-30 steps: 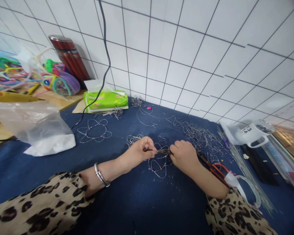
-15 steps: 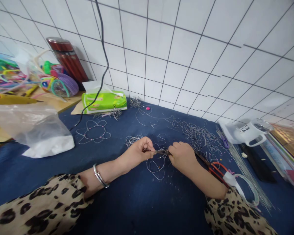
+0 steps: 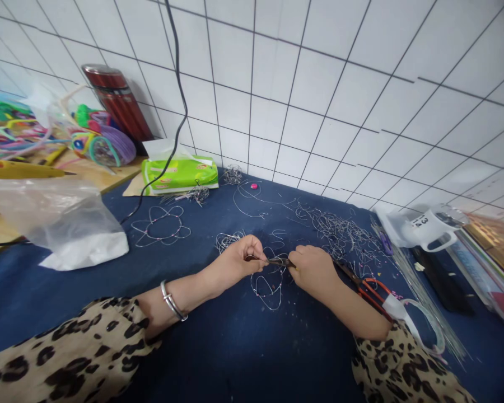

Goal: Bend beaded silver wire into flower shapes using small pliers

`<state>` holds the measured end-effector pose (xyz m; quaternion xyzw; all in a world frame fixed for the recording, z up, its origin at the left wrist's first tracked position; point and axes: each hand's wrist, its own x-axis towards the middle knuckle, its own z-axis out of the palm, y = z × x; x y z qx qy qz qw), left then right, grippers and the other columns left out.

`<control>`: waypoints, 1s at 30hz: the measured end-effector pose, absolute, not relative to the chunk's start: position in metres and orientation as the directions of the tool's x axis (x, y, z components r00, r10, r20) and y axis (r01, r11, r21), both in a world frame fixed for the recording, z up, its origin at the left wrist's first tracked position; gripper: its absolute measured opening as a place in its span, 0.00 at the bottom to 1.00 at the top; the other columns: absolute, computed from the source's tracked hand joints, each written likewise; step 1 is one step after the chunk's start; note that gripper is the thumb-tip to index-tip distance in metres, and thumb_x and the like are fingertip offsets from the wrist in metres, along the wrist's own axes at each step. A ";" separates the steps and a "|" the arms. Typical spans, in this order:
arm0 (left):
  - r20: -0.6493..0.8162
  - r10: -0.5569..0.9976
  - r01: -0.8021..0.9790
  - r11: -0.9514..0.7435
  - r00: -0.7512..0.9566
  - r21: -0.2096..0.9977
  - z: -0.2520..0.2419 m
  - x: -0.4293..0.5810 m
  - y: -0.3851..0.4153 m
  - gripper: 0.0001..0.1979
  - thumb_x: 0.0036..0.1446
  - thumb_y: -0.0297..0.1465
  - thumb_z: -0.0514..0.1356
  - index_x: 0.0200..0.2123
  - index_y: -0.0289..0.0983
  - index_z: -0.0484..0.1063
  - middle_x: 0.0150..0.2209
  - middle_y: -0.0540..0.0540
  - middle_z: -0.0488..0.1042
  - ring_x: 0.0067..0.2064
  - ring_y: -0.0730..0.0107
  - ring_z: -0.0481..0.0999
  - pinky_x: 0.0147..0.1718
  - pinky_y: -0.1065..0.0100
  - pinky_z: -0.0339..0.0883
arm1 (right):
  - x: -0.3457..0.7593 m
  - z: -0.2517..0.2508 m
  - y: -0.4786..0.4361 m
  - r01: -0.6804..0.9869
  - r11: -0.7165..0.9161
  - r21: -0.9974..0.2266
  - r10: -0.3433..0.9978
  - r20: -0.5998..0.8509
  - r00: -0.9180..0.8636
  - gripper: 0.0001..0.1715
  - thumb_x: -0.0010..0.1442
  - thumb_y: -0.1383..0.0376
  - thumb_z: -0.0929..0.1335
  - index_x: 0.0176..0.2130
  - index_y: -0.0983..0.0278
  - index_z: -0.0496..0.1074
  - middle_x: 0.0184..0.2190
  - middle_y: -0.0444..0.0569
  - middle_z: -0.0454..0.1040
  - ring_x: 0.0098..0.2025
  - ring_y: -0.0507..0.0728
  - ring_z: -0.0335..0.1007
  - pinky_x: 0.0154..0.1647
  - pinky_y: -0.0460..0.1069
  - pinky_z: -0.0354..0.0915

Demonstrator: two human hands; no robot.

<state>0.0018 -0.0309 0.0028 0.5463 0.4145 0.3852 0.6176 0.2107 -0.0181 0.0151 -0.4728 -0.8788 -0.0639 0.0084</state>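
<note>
My left hand (image 3: 238,258) is closed in a pinch on thin silvery wire, part of a flower-shaped wire piece (image 3: 281,291) with small pink beads. My right hand (image 3: 316,270) wraps round a pair of pliers (image 3: 280,262). Their dark, narrow jaws point left and meet the wire close to my left fingertips; the handles are mostly hidden in the palm. Looped petals of the piece hang between and below both hands. Just behind my left hand lies a coil of wire (image 3: 227,240). Another beaded wire flower (image 3: 179,225) rests flat on the blue cloth to the left.
Tangled wire scraps (image 3: 344,229) spread behind my right hand. Red-handled scissors (image 3: 367,288) lie by my right forearm, near straight wires (image 3: 434,313) and a white mug (image 3: 434,224). At left are a plastic bag (image 3: 79,229), green tissue pack (image 3: 180,174), red flask (image 3: 117,101) and hanging black cable (image 3: 178,84).
Almost nothing differs. Both hands, the pliers and the wire piece keep their places, while the whole view has shifted very slightly.
</note>
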 end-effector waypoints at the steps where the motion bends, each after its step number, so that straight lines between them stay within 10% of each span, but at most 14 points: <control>1: -0.091 0.928 -0.024 0.107 0.361 0.994 0.003 0.002 -0.031 0.09 0.48 0.24 0.59 0.32 0.37 0.61 0.31 0.51 0.70 0.31 0.76 0.68 0.31 0.71 0.61 | 0.211 0.015 -0.018 0.833 0.544 0.103 0.831 0.070 -0.552 0.10 0.57 0.62 0.61 0.29 0.63 0.69 0.29 0.47 0.69 0.33 0.53 0.63 0.34 0.48 0.51; 30: -0.085 0.932 -0.071 0.118 0.352 0.990 0.001 0.001 -0.030 0.09 0.48 0.22 0.58 0.33 0.36 0.61 0.32 0.50 0.71 0.31 0.76 0.68 0.32 0.71 0.62 | 0.216 0.009 -0.009 0.837 0.546 -0.046 0.834 0.127 -0.537 0.08 0.55 0.62 0.63 0.29 0.63 0.68 0.28 0.47 0.66 0.34 0.53 0.59 0.37 0.47 0.51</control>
